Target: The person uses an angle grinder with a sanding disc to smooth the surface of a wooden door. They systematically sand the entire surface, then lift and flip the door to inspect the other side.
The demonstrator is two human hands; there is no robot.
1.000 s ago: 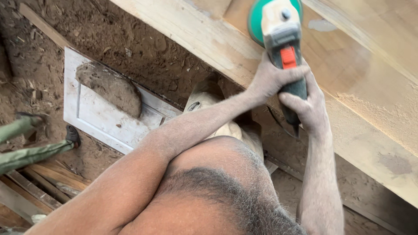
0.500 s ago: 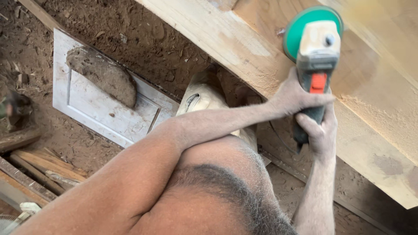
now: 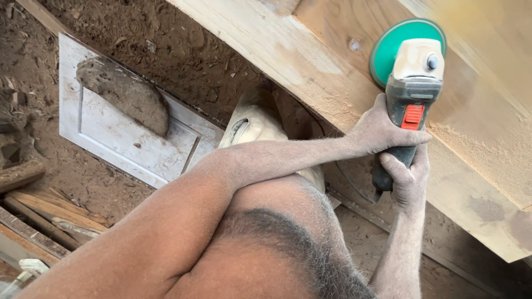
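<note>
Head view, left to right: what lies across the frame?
Loose wooden sticks → white dusty recessed panel → dust-coated left hand → grey power sander with green round disc → sawdust pile on the beam.

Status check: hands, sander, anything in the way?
Left hand and right hand both gripping the angle sander. Green disc sits on the wooden beam. Sawdust on the beam; nothing blocking the disc.

Bare wooden plank lies open to the right of my sander and toward me from it. A raised wooden edge bounds its left. My left hand and right hand crowd the handle; below, a white panel covers dirt floor.
</note>
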